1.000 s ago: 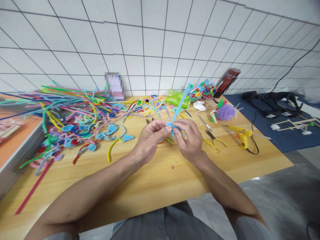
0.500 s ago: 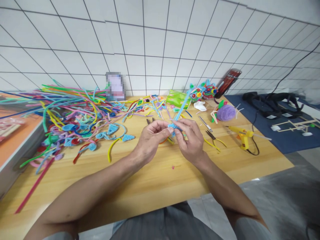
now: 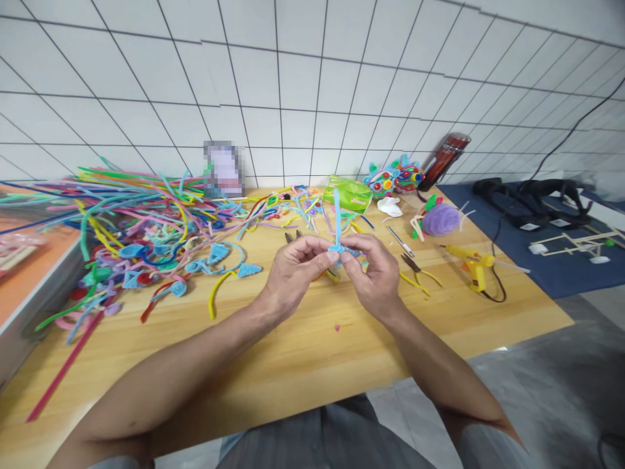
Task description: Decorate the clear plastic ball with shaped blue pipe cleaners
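Between my two hands, above the wooden table [image 3: 303, 352], is a light blue pipe cleaner [image 3: 337, 218]. One length stands nearly upright, and its lower part is bent into a small twisted piece at my fingertips. My left hand [image 3: 297, 270] pinches this piece between thumb and forefinger. From the other side my right hand [image 3: 374, 270] is closed on it too, thumb and forefinger together. Fingers hide part of the twisted piece. Dark tool tips [image 3: 293, 236] show just behind my left hand. Yellow-handled pliers [image 3: 420, 272] lie right of my right hand.
A heap of coloured pipe cleaners [image 3: 146, 221] covers the left side. At the right are a yellow glue gun [image 3: 471, 264], a purple fuzzy ball figure [image 3: 441, 220] and a craft knife [image 3: 400, 241]. A green packet [image 3: 347, 194] and a red flask [image 3: 446, 159] are near the wall.
The free length of the blue pipe cleaner has swung from leaning right to nearly upright. My right fingers have shifted slightly on the twisted piece; my left hand stays in about the same place.
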`<state>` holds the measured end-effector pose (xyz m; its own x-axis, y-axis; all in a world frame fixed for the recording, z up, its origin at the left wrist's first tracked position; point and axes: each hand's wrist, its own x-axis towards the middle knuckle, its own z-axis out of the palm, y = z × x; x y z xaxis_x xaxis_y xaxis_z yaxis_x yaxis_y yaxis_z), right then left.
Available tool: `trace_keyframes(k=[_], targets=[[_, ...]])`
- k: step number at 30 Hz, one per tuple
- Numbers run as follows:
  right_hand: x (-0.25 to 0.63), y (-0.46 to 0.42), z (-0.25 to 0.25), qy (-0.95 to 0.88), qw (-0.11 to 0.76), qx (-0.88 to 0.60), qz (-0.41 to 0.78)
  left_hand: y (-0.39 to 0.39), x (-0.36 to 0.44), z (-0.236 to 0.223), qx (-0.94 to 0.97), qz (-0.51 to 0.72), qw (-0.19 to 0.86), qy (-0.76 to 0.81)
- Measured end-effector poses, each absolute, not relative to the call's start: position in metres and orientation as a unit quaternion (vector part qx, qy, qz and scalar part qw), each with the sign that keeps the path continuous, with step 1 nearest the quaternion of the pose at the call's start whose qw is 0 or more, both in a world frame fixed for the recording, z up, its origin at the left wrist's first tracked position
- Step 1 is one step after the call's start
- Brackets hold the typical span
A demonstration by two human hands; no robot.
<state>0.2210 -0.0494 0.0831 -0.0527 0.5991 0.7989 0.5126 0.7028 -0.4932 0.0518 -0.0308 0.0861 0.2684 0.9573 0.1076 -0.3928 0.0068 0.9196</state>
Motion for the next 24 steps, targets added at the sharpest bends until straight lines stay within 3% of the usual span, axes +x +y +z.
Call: trace_keyframes(k=[13,19,24], targets=[[0.222,-0.051,0.086,-0.724,0.574,-0.374,0.080,-0.034,0.049,0.091,0.545,0.537,0.564,0.310],[0.225,-0.052,0.089,-0.706,0.563,-0.403,0.148,-0.027,0.042,0.096,0.686,0.540,0.370,0.319],[0.227,-0.052,0.093,-0.714,0.540,-0.417,0.158,-0.031,0.037,0.106,0.705,0.470,0.385,0.365]])
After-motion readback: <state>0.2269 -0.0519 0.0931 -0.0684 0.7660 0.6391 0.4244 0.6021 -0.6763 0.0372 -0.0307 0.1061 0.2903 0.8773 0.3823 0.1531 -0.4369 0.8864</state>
